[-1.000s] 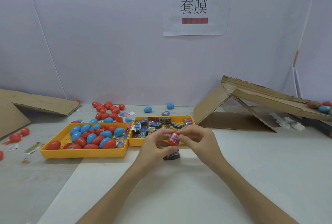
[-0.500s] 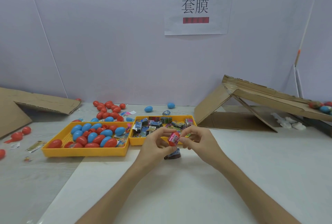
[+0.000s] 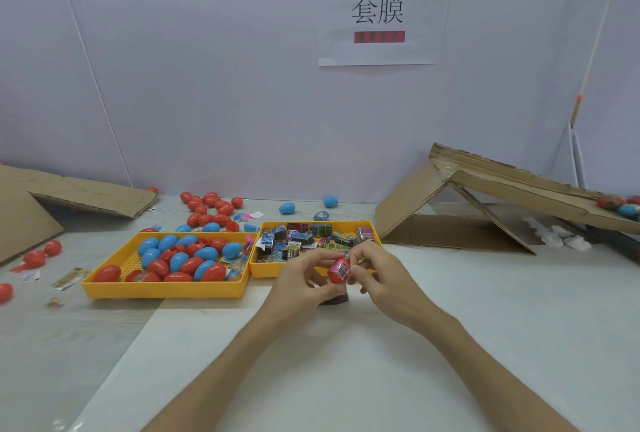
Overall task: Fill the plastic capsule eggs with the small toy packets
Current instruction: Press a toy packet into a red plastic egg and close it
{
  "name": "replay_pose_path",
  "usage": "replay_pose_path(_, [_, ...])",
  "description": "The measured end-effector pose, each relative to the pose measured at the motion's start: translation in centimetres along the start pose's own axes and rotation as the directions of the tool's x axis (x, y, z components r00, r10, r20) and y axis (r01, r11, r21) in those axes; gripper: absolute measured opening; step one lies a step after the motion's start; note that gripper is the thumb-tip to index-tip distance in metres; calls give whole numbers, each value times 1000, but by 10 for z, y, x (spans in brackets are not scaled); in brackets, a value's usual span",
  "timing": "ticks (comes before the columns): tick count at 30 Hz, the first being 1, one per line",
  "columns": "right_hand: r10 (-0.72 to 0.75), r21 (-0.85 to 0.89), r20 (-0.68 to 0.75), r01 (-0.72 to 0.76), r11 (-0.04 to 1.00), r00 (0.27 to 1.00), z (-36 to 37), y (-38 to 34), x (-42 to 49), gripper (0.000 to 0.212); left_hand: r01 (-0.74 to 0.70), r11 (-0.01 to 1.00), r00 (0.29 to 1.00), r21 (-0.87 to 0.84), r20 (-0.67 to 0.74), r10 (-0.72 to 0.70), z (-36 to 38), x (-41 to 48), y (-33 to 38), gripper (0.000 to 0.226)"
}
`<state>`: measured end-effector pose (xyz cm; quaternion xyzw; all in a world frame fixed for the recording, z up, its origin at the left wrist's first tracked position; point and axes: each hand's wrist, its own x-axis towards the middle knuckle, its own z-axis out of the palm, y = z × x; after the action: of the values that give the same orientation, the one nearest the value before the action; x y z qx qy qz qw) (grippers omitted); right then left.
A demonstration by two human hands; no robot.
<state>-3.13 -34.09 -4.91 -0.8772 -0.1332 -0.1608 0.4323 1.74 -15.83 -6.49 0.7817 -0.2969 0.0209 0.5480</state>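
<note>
Hardly anything has shifted: both hands keep the red capsule egg (image 3: 337, 275) low over the white table (image 3: 346, 362). We see a pink toy packet (image 3: 341, 266) poking from its top. Our left hand (image 3: 304, 284) curls round the egg, thumb and fingers gripping. Our right hand (image 3: 388, 279) pinches its right side, other fingers lifted. Just beneath lies a dark piece (image 3: 334, 299) we cannot identify. Beyond sits the yellow packet tray (image 3: 266, 270), and left of it the yellow egg tray (image 3: 166, 289).
</note>
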Motion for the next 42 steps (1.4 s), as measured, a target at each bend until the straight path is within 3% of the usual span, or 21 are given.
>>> replay_pose_path(22, [-25, -63, 37, 27, 998, 999, 2, 0, -1, 17, 13, 1000, 997, 9, 73, -14, -4, 1, -6, 44])
replay_pose_path(37, [-12, -72, 45, 15, 997, 999, 0, -1, -1, 26, 5, 1000, 996, -7, 95, -4, -4, 0, -4, 45])
replay_pose_path(40, [-11, -65, 11, 12, 998, 1000, 0, 1, 0, 25, 42, 996, 995, -73, 92, -36, -4, 0, -5, 41])
replay_pose_path(42, [-43, -81, -101, 35, 996, 994, -5, 5, 3, 28, 98, 967, 992, -236, 103, -75, -5, -1, -3, 38])
